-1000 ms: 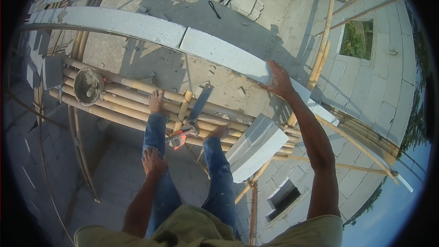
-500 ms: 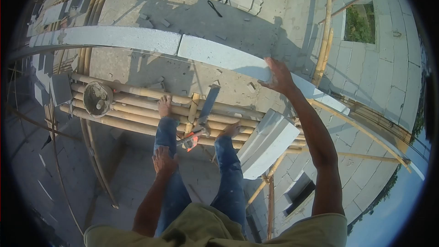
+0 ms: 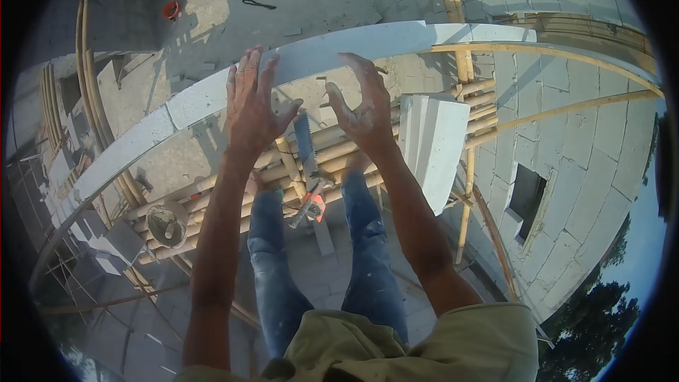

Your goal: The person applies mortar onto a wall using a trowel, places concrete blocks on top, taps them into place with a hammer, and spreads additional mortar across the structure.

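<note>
1. With 12 o'clock at the top of the view, the left hand (image 3: 253, 113) is seen at 10 o'clock, its back turned up; its fingers are released, spread flat and laid over the block row, with the thumb held out toward 3 o'clock.

2. The right hand (image 3: 368, 117) is placed just past 12 o'clock; its fingers are loosely bent, unclenched and parted from the thumb. The tips are overlapped with the row's near edge, but whether it is touched cannot be told.

3. The row of aerated-concrete blocks (image 3: 322, 49) is stretched in an arc from 9 o'clock, through 12, to 2 o'clock, its curve being bent by the lens.

4. Below the gap between the hands, a handsaw (image 3: 305, 143) is laid with its blade pointed toward 12 o'clock and its red-marked handle at 7 o'clock.

5. The saw is rested on a bamboo-pole platform (image 3: 180, 195), by which the bare feet are also supported; jeans (image 3: 272, 269) are worn.

6. Upon the platform, a mortar bucket (image 3: 167, 224) is set between 8 and 9 o'clock, and pale blocks (image 3: 438, 145) are stood side by side between 2 and 3 o'clock.

7. On the floor beyond the row, a red bucket (image 3: 170, 10) is seen between 10 and 11 o'clock, and a black strap-like item (image 3: 259, 4) at 11.
</note>
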`<state>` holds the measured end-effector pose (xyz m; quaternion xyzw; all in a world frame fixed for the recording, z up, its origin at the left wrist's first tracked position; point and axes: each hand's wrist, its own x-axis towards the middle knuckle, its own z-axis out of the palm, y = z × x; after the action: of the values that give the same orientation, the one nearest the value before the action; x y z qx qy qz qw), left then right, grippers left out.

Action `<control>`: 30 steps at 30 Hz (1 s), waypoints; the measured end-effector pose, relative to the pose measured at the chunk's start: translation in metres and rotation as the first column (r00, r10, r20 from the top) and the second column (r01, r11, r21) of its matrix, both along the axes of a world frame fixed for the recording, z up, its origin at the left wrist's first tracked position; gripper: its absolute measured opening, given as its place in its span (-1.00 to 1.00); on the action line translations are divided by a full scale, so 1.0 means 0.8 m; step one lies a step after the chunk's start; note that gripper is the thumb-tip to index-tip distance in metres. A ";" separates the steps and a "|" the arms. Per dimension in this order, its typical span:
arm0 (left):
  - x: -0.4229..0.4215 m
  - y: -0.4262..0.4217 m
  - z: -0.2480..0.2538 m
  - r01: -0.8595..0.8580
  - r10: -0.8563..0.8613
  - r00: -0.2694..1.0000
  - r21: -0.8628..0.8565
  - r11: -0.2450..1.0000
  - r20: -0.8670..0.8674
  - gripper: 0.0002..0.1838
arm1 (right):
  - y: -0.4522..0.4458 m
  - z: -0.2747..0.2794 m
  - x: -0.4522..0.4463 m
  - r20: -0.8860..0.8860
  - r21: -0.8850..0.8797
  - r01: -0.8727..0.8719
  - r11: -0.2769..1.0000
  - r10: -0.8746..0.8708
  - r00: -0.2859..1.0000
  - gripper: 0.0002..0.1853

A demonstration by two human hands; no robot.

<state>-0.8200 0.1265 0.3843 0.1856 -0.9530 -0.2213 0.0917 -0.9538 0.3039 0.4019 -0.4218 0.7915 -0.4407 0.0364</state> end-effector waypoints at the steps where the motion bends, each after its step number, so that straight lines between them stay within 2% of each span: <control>1: -0.029 -0.013 -0.010 0.057 -0.054 0.997 -0.069 0.996 0.051 -0.01 | 0.032 -0.020 0.019 0.196 0.052 0.114 0.992 -0.122 0.973 -0.41; 2: -0.053 -0.022 -0.017 0.098 -0.093 0.993 -0.066 0.993 0.076 0.01 | 0.067 -0.044 0.043 0.382 0.126 0.207 0.970 -0.240 0.893 -0.48; 4: -0.080 -0.029 -0.033 0.155 -0.147 0.982 -0.066 0.986 0.117 0.04 | 0.150 -0.123 0.097 0.476 0.264 0.188 0.946 -0.297 0.828 -0.57; 6: -0.098 -0.025 -0.046 0.211 -0.196 0.960 -0.053 0.976 0.200 0.03 | 0.228 -0.201 0.167 0.494 0.517 0.169 0.839 -0.454 0.741 -0.66; 7: -0.104 -0.024 -0.047 0.228 -0.213 0.957 -0.057 0.972 0.199 0.03 | 0.260 -0.232 0.202 0.517 0.514 0.131 0.848 -0.428 0.741 -0.70; 8: -0.106 -0.024 -0.045 0.203 -0.200 0.942 0.016 0.979 0.271 0.04 | 0.287 -0.259 0.238 0.537 0.508 0.099 0.856 -0.404 0.741 -0.72; 9: -0.110 -0.024 -0.045 0.181 -0.198 0.921 0.081 0.980 0.335 0.05 | 0.305 -0.288 0.268 0.560 0.562 -0.002 0.827 -0.379 0.737 -0.71; 10: -0.115 -0.022 -0.047 0.215 -0.226 0.921 0.068 0.974 0.317 0.05 | 0.317 -0.319 0.293 0.580 0.607 -0.098 0.788 -0.356 0.732 -0.70; 12: -0.111 -0.020 -0.050 0.196 -0.186 0.934 -0.002 0.981 0.305 0.00 | 0.329 -0.392 0.352 0.655 0.678 -0.075 0.732 -0.554 0.513 -0.66; 14: -0.109 -0.022 -0.063 0.210 -0.191 0.948 -0.049 0.977 0.256 0.00 | 0.309 -0.405 0.362 0.671 0.741 -0.194 0.643 -0.701 0.242 -0.55; 17: -0.110 -0.012 -0.060 0.202 -0.179 0.956 -0.080 0.976 0.231 -0.02 | 0.359 -0.625 0.492 0.639 0.765 -0.212 0.608 -0.758 0.133 -0.31; 18: -0.113 -0.009 -0.055 0.181 -0.159 0.956 -0.071 0.981 0.246 -0.02 | 0.342 -0.614 0.459 0.565 0.825 -0.133 0.550 -0.799 0.204 -0.37; 20: -0.112 -0.007 -0.055 0.167 -0.148 0.956 -0.057 0.984 0.252 -0.03 | 0.340 -0.626 0.369 0.322 0.861 0.231 0.452 -0.838 0.440 -0.50; 22: -0.107 -0.013 -0.068 0.147 -0.131 0.956 -0.044 0.988 0.262 -0.04 | 0.360 -0.649 0.279 -0.071 0.717 0.596 0.362 -0.812 0.579 -0.60; 23: -0.103 -0.021 -0.075 0.183 -0.158 0.965 -0.109 0.977 0.209 -0.03 | 0.370 -0.660 0.243 -0.254 0.609 0.720 0.334 -0.777 0.575 -0.65; 24: -0.101 -0.024 -0.081 0.214 -0.188 0.970 -0.173 0.961 0.157 -0.03 | 0.373 -0.657 0.207 -0.375 0.543 0.779 0.314 -0.739 0.559 -0.68; 28: -0.101 -0.017 -0.072 0.216 -0.199 0.970 -0.131 0.967 0.137 -0.03 | 0.375 -0.656 0.204 -0.306 0.575 0.742 0.346 -0.750 0.587 -0.69; 30: -0.101 -0.017 -0.073 0.205 -0.192 0.973 -0.094 0.974 0.131 -0.03 | 0.377 -0.655 0.199 -0.427 0.547 0.778 0.308 -0.697 0.576 -0.69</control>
<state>-0.9005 0.1126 0.3262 0.0970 -0.9810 -0.1665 0.0208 -0.7948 0.6056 -0.1224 0.0108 0.9966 -0.0563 -0.0595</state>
